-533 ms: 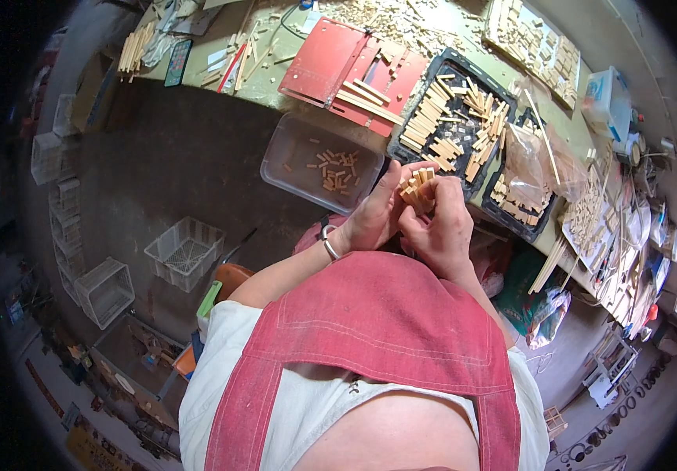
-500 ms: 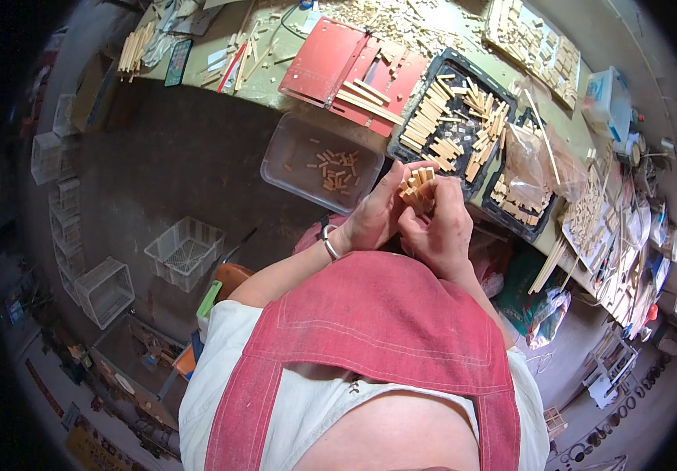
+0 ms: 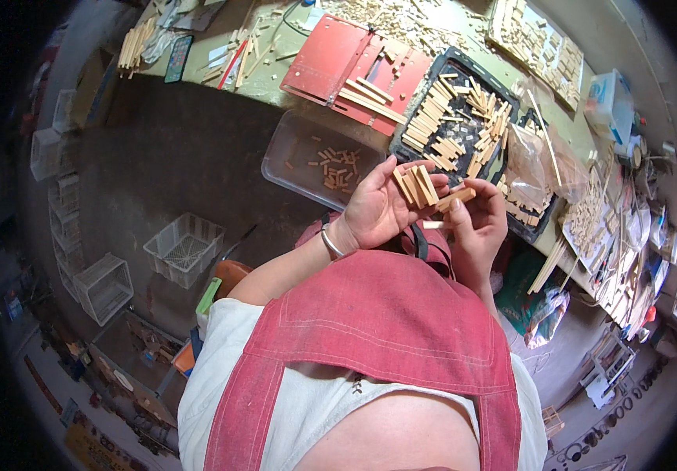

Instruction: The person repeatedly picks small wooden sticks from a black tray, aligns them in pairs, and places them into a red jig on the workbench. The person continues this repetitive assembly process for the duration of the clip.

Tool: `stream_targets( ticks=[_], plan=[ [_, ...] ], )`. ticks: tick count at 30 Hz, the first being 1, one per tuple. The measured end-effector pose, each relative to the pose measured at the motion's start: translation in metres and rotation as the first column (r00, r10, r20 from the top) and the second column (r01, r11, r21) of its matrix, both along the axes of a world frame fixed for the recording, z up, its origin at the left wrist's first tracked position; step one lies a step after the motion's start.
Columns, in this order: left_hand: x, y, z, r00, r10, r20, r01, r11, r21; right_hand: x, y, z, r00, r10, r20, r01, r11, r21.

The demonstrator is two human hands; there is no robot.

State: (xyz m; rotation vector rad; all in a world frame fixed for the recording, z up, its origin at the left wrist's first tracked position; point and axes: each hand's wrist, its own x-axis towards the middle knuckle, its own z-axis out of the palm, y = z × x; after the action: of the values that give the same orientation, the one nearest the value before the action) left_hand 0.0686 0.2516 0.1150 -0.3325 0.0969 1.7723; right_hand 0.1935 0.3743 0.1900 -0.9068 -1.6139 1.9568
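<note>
While a small cluster of wooden sticks is supported on the spread, upturned left hand, a browner stick is pinched between the thumb and fingers of the right hand, just beside it. The clustered sticks are short, straight and square-edged, pale yellow where lit and tan in shadow, and are slightly fanned. A whitish stick is seen by the right thumb; how it is held cannot be told. Both hands are held near the translucent tub and black tray.
</note>
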Motion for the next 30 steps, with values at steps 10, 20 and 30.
stream_targets(
  ticks=[10,20,30],
  plan=[
    [0.009,0.005,-0.020,0.990,-0.032,0.140,0.023,0.998,0.063,0.004,0.011,-0.033,0.991,-0.108,-0.083,0.072,0.932,-0.354],
    [0.002,0.014,-0.030,0.991,0.013,0.130,-0.009,1.000,-0.026,0.005,0.005,-0.047,0.995,0.042,0.086,-0.068,0.944,0.322],
    [0.006,0.030,-0.026,0.992,0.005,0.130,0.007,0.996,-0.094,0.001,0.027,-0.046,0.965,0.091,0.245,-0.256,0.515,0.818]
  ],
)
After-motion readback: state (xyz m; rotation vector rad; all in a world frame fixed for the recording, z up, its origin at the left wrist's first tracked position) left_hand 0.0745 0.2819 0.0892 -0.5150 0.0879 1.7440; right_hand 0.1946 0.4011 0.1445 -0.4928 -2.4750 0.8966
